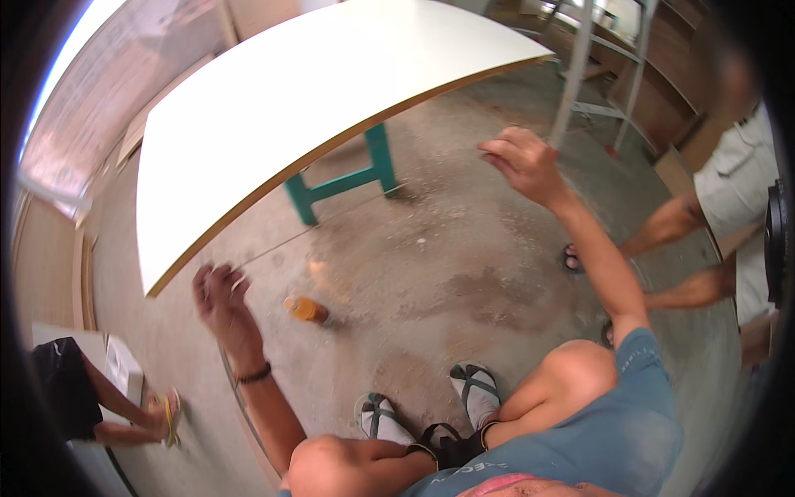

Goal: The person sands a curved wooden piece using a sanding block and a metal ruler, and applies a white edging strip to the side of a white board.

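Note:
Both my arms are raised above the floor, on the near side of a white panel (331,91) with a brown edge. My left hand (228,315), with a dark bracelet at the wrist, is just off the panel's near left corner. Its fingers are loosely curled and apart, slightly blurred, and nothing shows in them. Out to the right, my right hand (523,161) is closed, thumb against fingertips, a short way off the panel's right end. Whatever those fingers hold, if anything, is too small to tell. A green trestle (344,184) stands beneath the panel.
An orange bottle (307,310) is on the dusty concrete floor (414,273). A metal stepladder (575,83) stands at the far right. One person (729,182) in light clothes is close on the right; another person's leg (132,418) shows at lower left. A cord (236,389) runs past my left forearm.

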Demonstrator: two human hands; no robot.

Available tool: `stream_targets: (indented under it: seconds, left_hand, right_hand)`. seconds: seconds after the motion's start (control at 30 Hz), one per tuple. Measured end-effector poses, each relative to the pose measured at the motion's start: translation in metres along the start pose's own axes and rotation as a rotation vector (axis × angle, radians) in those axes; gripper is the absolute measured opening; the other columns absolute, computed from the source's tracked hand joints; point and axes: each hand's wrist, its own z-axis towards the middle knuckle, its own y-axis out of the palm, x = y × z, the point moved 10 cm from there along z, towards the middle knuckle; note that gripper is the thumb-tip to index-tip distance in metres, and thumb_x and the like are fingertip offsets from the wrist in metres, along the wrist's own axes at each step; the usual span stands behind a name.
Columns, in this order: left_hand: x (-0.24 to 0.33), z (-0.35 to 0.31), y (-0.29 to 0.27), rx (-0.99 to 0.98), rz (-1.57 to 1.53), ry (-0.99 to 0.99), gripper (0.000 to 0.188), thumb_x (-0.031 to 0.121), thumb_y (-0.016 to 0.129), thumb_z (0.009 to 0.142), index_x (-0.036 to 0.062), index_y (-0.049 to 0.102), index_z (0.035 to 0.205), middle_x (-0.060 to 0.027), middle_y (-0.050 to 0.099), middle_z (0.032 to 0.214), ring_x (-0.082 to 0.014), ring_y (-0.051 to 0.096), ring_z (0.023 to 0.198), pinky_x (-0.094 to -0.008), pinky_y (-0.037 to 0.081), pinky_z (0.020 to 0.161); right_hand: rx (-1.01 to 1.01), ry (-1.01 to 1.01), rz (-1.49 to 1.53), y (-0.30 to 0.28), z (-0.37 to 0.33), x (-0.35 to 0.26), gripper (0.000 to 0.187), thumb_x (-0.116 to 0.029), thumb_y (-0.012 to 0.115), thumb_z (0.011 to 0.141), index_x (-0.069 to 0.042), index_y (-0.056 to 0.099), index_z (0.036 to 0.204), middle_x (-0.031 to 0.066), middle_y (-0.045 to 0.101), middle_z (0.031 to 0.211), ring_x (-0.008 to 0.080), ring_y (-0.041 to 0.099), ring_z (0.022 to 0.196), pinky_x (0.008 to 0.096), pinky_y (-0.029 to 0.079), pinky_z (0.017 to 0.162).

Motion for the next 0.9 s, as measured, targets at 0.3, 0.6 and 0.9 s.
stream_targets:
  seconds: [0.3,0.6,0.9]
  left_hand:
    - [0.103,-0.001,-0.047,-0.029,-0.079,0.245,0.053,0.03,0.06,0.105,0.0047,0.04,0.147,-0.0118,0.063,0.131,-0.012,0.065,0.108,-0.0217,0.062,0.086]
    - [0.145,0.019,-0.037,0.085,-0.062,0.234,0.049,0.029,0.045,0.112,0.0,0.039,0.151,-0.0149,0.053,0.15,-0.0147,0.063,0.124,-0.0229,0.059,0.1]
    - [0.135,0.027,-0.022,-0.04,0.194,0.222,0.05,0.027,0.049,0.11,-0.0004,0.042,0.152,-0.0152,0.057,0.146,-0.0172,0.06,0.128,-0.026,0.052,0.108]
  right_hand:
    - [0.265,-0.069,-0.144,-0.061,0.017,0.01,0.029,-0.012,0.074,0.09,-0.018,0.074,0.118,-0.0003,0.067,0.095,0.0194,0.063,0.093,0.0353,0.051,0.08]
    - [0.567,-0.203,-0.421,-0.081,0.057,0.008,0.033,-0.01,0.076,0.085,-0.019,0.075,0.116,-0.0023,0.066,0.099,0.0197,0.06,0.1,0.0351,0.05,0.084]
    - [0.488,0.062,-0.294,-0.039,0.097,0.042,0.02,-0.019,0.079,0.086,-0.024,0.082,0.106,-0.0032,0.063,0.096,0.0181,0.06,0.088,0.0338,0.053,0.077]
